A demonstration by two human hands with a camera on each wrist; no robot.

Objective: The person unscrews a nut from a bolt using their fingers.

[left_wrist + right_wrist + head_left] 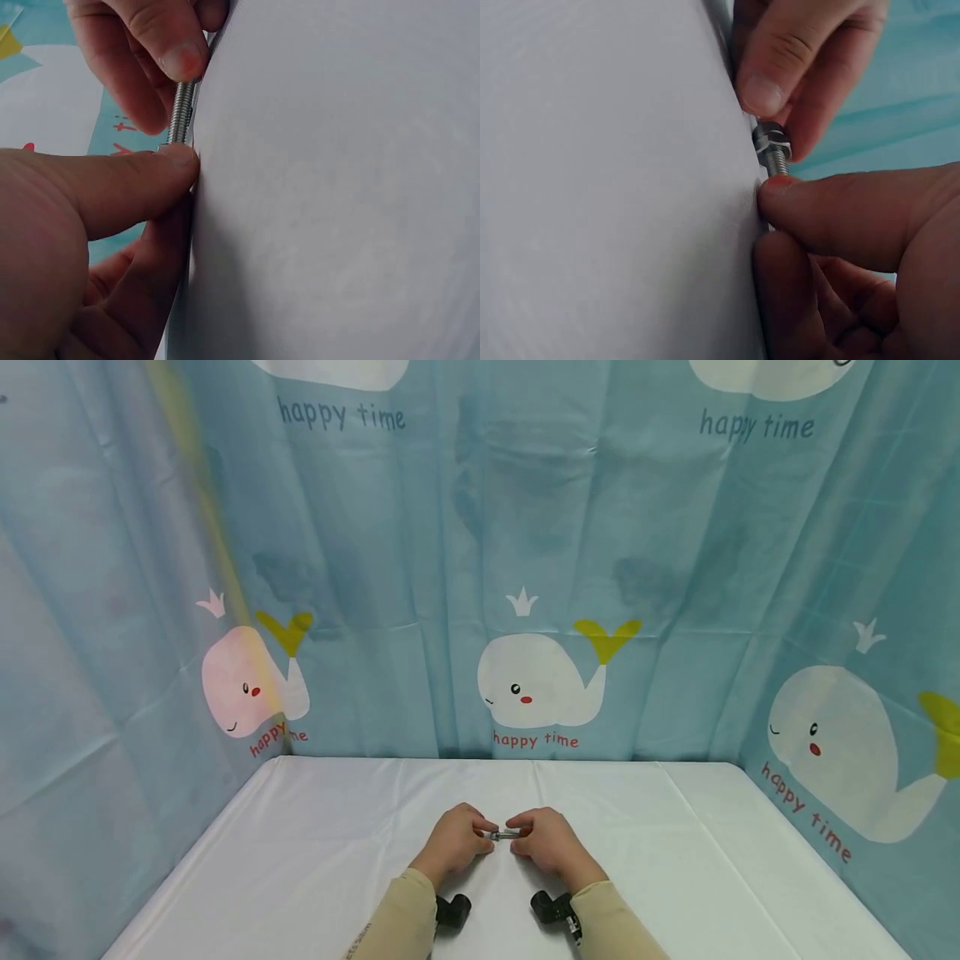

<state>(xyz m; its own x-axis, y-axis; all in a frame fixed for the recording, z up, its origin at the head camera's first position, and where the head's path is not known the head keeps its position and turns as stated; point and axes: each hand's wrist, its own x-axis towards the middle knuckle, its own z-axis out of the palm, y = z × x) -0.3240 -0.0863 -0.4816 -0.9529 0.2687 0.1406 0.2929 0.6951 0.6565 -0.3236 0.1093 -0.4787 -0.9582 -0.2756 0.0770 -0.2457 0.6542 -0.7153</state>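
Observation:
A small silver bolt (pixel 506 835) lies crosswise between my two hands, low over the white table. At its left end, the fingertips of my left hand (pixel 456 842) pinch it. From the other side, my right hand (pixel 553 841) grips the shank between thumb and fingers. Bare thread (pixel 180 112) shows between the two thumbs in the left wrist view. A hexagonal metal piece (pixel 772 141) sits on the bolt beside the left fingertips in the right wrist view. Both ends of the bolt are partly hidden by fingers.
A white cloth covers the table (pixel 300 860). Light blue curtain (pixel 405 568) with printed whales hangs behind it and along both sides. Black wrist cameras (pixel 453 912) sit at the inner side of both sleeves, close over the cloth.

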